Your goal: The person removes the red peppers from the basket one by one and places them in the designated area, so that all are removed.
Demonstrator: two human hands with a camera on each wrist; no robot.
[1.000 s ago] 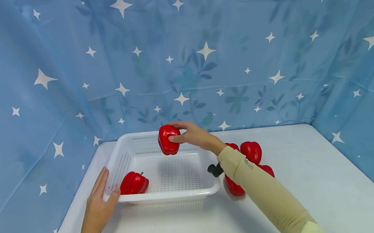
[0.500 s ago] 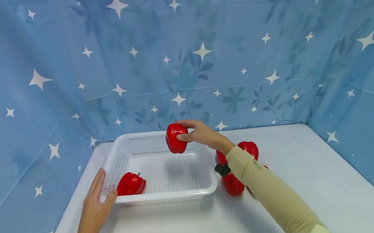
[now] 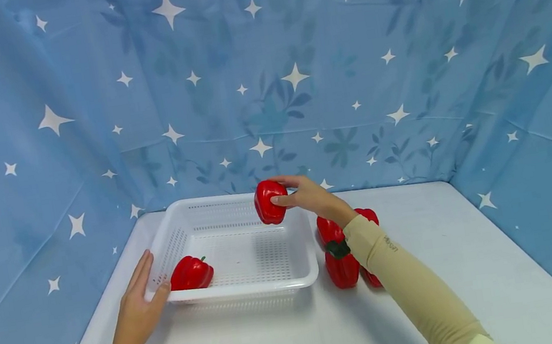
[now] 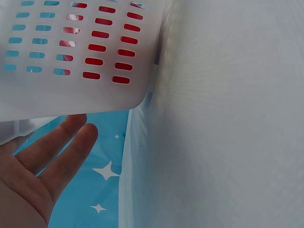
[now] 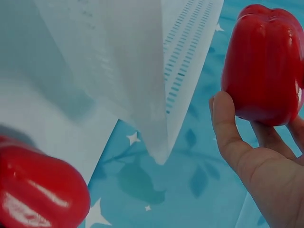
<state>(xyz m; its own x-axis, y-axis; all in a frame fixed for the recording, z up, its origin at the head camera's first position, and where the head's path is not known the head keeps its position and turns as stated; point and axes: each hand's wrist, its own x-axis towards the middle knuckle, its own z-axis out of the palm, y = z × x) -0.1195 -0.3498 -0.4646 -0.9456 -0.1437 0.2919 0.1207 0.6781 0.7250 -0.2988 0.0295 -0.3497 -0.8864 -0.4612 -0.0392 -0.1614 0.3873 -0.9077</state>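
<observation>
A white perforated plastic basket (image 3: 252,288) stands on the table at the left of centre. One red bell pepper (image 3: 191,272) lies in its front left corner. Above the basket's right part, my right hand (image 3: 306,194) holds another red bell pepper (image 3: 270,202), thumb on the near side and fingers behind. The right wrist view shows this held pepper (image 5: 263,66) upright between thumb and fingertips. My left hand (image 3: 136,312) lies along the basket's left front corner with fingers extended and thumb at the rim. Seen from the left wrist, its fingers (image 4: 71,152) are straight beside the basket wall (image 4: 71,95).
Several more red bell peppers (image 3: 343,269) are grouped on the table right of the basket, partly covered by my right forearm. A white cloth covers the table (image 3: 459,251). Blue star-patterned curtains (image 3: 262,79) hang behind and at both sides.
My right hand has moved right across the basket with the pepper in its grip. The left hand keeps its place at the corner. The whole view has shifted slightly.
</observation>
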